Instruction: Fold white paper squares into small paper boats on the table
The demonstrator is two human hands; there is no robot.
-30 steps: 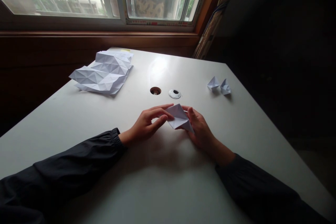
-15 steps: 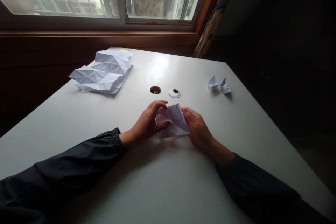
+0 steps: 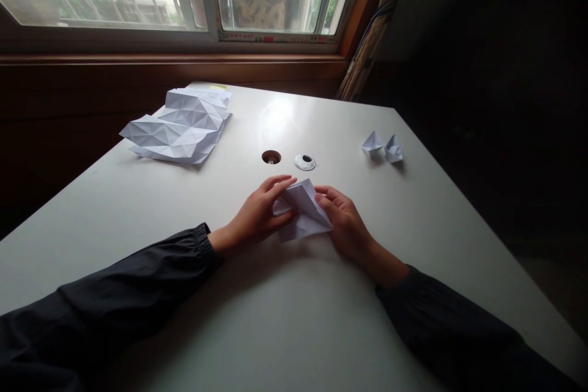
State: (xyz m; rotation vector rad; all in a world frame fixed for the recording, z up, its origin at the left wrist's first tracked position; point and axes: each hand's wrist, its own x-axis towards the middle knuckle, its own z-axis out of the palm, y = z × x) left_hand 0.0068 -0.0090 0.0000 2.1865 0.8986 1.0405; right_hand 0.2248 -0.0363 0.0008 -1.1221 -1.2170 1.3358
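Between my hands, just above the white table, is a partly folded sheet of white paper (image 3: 304,211) with creases across it. My left hand (image 3: 264,208) grips its left side, thumb on the near face and fingers along the upper edge. At the right edge my right hand (image 3: 344,220) pinches the paper, its thumb in front and some fingers behind. Part of the paper's left side is hidden by my left fingers.
Creased white paper sheets (image 3: 184,128) lie at the table's (image 3: 285,318) back left. Two small folded paper pieces (image 3: 373,143) stand at the right. Beyond the paper are a round hole (image 3: 271,157) and a loose round cover (image 3: 304,162). A window is behind.
The paper has bent more, its upper part now raised into a sharper fold. My right thumb has shifted onto its front, and my left fingers reach slightly farther along the top.
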